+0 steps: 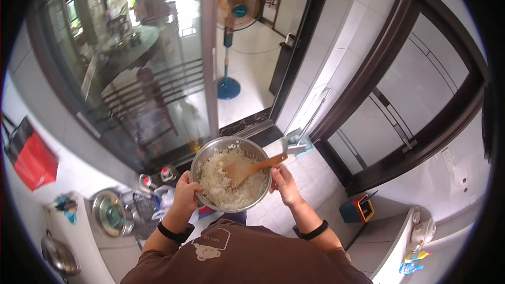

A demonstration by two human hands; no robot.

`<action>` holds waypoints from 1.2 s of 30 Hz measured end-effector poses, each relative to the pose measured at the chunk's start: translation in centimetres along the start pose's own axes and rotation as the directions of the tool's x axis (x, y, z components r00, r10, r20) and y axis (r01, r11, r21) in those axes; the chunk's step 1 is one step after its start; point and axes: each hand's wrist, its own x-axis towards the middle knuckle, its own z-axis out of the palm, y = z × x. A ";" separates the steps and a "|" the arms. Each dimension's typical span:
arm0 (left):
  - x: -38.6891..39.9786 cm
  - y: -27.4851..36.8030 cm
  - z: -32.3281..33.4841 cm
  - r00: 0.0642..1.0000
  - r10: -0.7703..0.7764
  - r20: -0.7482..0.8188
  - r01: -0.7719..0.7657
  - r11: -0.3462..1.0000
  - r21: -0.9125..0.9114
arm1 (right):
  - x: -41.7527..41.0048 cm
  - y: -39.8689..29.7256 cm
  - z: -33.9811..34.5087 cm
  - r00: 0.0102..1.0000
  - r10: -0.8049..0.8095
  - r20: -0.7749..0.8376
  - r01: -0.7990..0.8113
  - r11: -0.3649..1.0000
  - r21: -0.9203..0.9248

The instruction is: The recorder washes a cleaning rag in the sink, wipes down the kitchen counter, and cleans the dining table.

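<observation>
A round metal bowl [199,154] is held up in front of my body. White cooked rice [232,197] fills much of it. A wooden spatula [252,167] lies in the rice, its handle resting over the right rim. My left hand [187,193] grips the bowl's left rim, with the thumb over the edge. On the opposite side, my right hand [285,185] holds the right rim just below the spatula's handle; its fingers are partly hidden behind the bowl.
Ahead, a sliding glass door [158,67] stands partly open, with a standing fan [229,86] beyond it. A broom and dustpan [300,146] lean by the framed door [394,106]. Metal basins [106,213] and bags are at left; a bin [355,210] is at right.
</observation>
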 end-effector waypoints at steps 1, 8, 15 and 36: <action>1.4 -0.1 0.5 0.999 -0.020 0.036 0.020 1.000 0.011 | 0.7 0.8 -0.5 0.999 0.044 0.005 -0.044 0.997 -0.058; 19.3 -2.2 9.8 0.989 -0.099 0.113 0.074 0.975 0.208 | 13.8 -1.5 -9.4 0.990 0.120 -0.069 -0.130 0.975 -0.181; 33.1 1.9 21.5 0.973 -0.077 0.218 0.040 0.985 0.168 | 27.9 -8.0 -16.0 0.985 0.047 -0.167 -0.081 0.975 -0.207; 64.9 11.2 26.4 0.864 0.167 -0.474 -0.276 0.946 -0.170 | 84.9 -15.3 -8.8 0.835 0.267 0.482 -0.131 0.946 -0.298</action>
